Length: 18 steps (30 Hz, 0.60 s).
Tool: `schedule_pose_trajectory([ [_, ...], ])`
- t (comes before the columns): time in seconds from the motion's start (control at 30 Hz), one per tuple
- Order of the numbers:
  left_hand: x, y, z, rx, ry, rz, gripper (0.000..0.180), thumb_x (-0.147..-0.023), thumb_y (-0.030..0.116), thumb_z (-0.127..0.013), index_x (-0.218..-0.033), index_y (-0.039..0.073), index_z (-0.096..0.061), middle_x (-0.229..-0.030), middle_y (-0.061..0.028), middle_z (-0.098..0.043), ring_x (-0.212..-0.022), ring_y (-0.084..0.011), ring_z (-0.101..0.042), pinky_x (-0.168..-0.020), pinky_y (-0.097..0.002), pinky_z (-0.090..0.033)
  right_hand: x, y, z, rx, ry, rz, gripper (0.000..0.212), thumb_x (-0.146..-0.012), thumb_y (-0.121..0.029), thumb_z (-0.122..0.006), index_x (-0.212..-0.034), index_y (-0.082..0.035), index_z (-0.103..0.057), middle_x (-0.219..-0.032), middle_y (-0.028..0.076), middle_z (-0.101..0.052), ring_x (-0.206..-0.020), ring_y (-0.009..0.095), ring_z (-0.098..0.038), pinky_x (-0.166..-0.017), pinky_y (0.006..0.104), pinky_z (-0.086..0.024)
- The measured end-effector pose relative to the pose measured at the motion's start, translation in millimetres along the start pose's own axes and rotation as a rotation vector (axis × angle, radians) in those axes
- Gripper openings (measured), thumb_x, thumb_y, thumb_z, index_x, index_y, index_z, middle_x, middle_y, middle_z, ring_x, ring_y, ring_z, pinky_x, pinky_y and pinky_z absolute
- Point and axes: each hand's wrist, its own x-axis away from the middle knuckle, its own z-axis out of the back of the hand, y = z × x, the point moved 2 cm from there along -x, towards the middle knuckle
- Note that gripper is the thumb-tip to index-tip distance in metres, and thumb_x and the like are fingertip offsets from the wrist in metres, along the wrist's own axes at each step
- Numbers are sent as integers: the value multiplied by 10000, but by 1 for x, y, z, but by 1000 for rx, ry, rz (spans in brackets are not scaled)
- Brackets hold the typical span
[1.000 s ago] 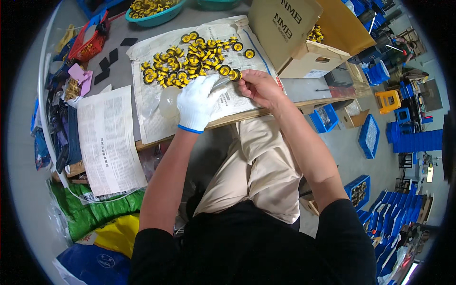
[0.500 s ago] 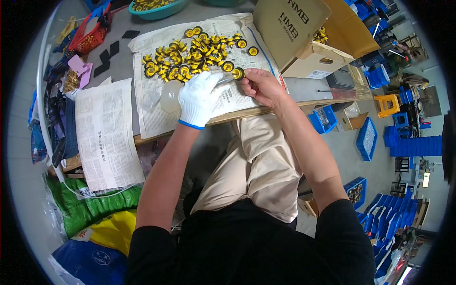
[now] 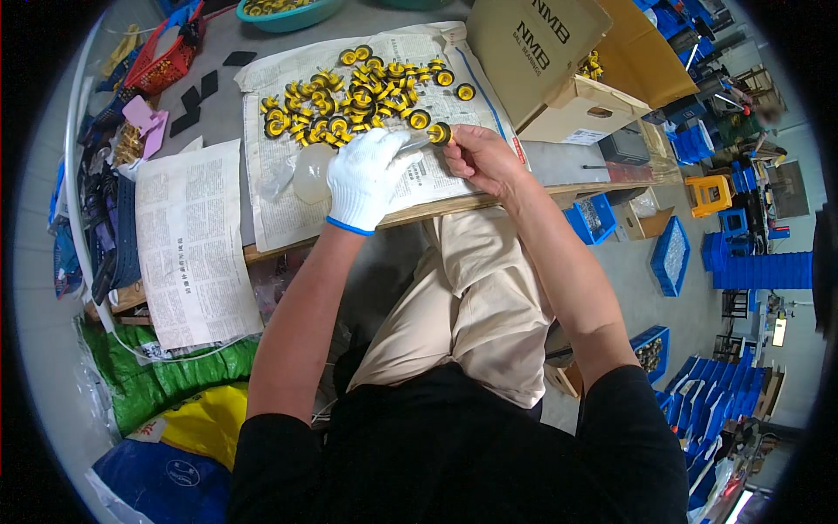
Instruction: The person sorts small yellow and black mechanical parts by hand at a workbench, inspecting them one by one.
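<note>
My left hand (image 3: 367, 175), in a white knitted glove with a blue cuff, is closed on a slim grey tool (image 3: 414, 148), its exact kind unclear. The tool's far end points at a small yellow wheel with a black rim (image 3: 439, 134). Bare fingers of my right hand (image 3: 482, 160) pinch that wheel from the right, just above the newspaper. Behind both hands lies a loose heap of similar yellow-and-black wheels (image 3: 360, 98). Next to my glove sits a round translucent piece (image 3: 313, 173) with crumpled clear plastic (image 3: 276, 177).
Newspaper (image 3: 229, 253) hangs over the front edge at left. An open cardboard box (image 3: 572, 113) stands at right, holding more yellow pieces. A teal basin (image 3: 292, 19) and a red basket (image 3: 166, 61) are farther back. Blue crates (image 3: 670, 253) rest on the floor.
Both hands keep nearly the same place, with the wheel and the tool still held together. The view has shifted very slightly.
</note>
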Motion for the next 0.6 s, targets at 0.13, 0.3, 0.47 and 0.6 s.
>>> schedule_pose_trajectory([
  [0.13,2,0,0,-8,0,-9,302,-861,378,-752,-1030,128,-751,-918,-71,-687,-834,-286,-688,-722,-403,-543,-1,2,1,-34,-28,-11,200,-1105,-142,-469,-964,-42,-569,-750,26,-523,-566,95,-419,-470,228,-338],
  [0.3,5,-4,-2,-14,-6,-6,301,-847,360,-760,-1073,164,-746,-923,-47,-659,-851,-271,-681,-723,-418,-550,-1,4,0,-45,-20,-31,190,-1104,-145,-477,-976,-39,-570,-748,24,-515,-565,94,-417,-470,226,-339],
  [0.47,5,-7,-2,-16,9,-3,307,-840,363,-766,-1081,175,-747,-951,-47,-678,-875,-276,-688,-738,-422,-552,-1,3,-3,-34,-45,-33,187,-1104,-138,-465,-986,-34,-566,-757,27,-515,-565,94,-419,-468,228,-340],
  [0.6,-5,4,0,-16,-27,66,316,-864,371,-764,-1073,134,-755,-960,-87,-707,-874,-302,-693,-760,-403,-549,7,-5,0,-51,-45,-3,224,-1093,-170,-501,-922,-49,-578,-719,20,-514,-554,97,-422,-473,232,-329],
])
